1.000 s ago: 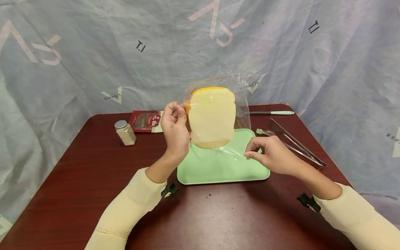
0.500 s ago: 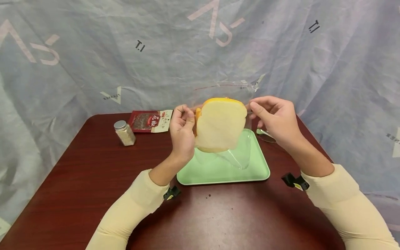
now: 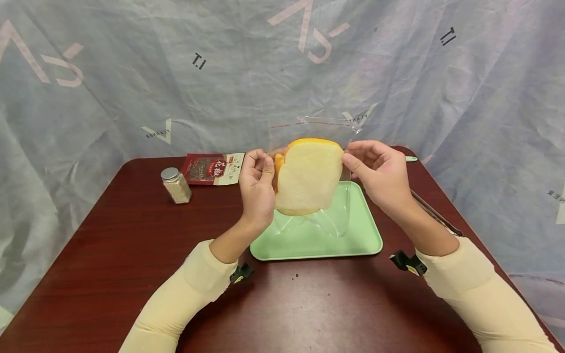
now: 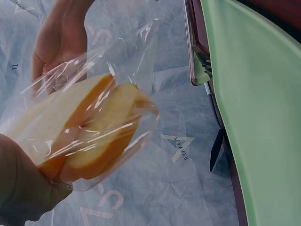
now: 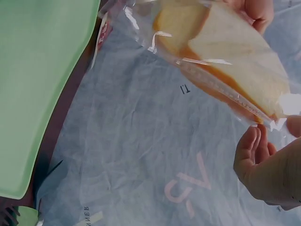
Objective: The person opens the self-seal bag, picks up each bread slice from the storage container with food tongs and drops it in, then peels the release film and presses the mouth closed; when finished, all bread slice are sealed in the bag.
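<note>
A clear plastic bag with slices of bread inside is held up above a light green tray. My left hand grips the bag and bread at the left edge, thumb in front. At the right edge, my right hand pinches the bag between thumb and fingers, beside the top corner of the bread. In the left wrist view, two thick slices with orange-brown crusts show through the film. The right wrist view has the right fingers at the bag's lower edge.
On the left of the dark red table stand a glass jar with a metal lid and a red spice packet. Metal tongs, partly covered by the right arm, lie at right. A pale-handled utensil is behind.
My right hand has risen from the bag's lower corner to its right edge. The bag and bread have shifted a little right and down, the left hand moving right with them.
</note>
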A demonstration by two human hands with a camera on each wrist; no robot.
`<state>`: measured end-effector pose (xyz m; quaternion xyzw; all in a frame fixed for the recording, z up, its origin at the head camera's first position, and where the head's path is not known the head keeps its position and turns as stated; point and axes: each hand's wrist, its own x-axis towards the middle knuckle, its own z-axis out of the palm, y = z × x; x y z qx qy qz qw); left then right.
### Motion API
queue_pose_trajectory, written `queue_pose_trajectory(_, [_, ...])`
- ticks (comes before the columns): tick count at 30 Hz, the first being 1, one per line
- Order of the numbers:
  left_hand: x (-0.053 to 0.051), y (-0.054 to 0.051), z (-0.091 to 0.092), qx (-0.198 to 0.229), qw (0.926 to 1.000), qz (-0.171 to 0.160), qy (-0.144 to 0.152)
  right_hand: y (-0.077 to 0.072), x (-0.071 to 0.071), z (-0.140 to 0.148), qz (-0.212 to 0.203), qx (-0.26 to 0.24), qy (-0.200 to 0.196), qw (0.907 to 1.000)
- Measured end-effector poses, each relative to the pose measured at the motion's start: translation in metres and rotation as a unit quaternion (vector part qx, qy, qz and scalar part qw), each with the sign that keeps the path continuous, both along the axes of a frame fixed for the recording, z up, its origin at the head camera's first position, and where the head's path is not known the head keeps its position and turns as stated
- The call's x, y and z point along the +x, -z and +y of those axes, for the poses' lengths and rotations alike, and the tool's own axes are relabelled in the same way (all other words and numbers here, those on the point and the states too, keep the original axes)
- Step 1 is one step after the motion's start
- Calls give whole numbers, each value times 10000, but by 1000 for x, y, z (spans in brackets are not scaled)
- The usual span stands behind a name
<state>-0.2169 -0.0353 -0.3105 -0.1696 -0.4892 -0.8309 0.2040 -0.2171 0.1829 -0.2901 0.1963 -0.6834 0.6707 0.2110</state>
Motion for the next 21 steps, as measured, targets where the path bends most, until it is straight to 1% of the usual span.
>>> queue_pose_trajectory(3, [-1, 1, 0, 12, 10000, -15, 19, 1, -2, -2, -55, -108, -40, 9999])
queue_pose_trajectory(5, [-2, 1, 0, 29, 10000, -25, 54, 1, -3, -4, -179, -407, -129, 9989])
queue_pose_trajectory(7, [-2, 2, 0, 99, 9998, 24, 160, 0, -4, -6, -352, -820, -270, 9956])
queue_pose_trajectory(9, [-2, 3, 1, 236, 9992, 107, 294, -1, -3, -9, -544, -1360, -485, 9880])
queue_pose_trajectory(11, [-2, 5, 2, 439, 9978, 217, 451, -3, -2, -11, -691, -1923, -723, 9762])
queue_pose_trajectory(13, [-2, 7, 5, 719, 9948, 301, 653, -4, -1, -13, -772, -2349, -859, 9651])
queue_pose_trajectory(14, [-2, 8, 6, 860, 9932, 316, 724, -5, 0, -14, -766, -2513, -903, 9606])
queue_pose_trajectory(16, [-2, 9, 9, 1139, 9894, 323, 843, -6, 1, -16, -702, -2736, -941, 9547])
queue_pose_trajectory(19, [-3, 9, 12, 1476, 9845, 189, 926, -8, 2, -18, -513, -2907, -965, 9506])
queue_pose_trajectory(21, [-4, 8, 13, 1615, 9823, 34, 952, -8, 2, -19, -328, -2943, -950, 9504])
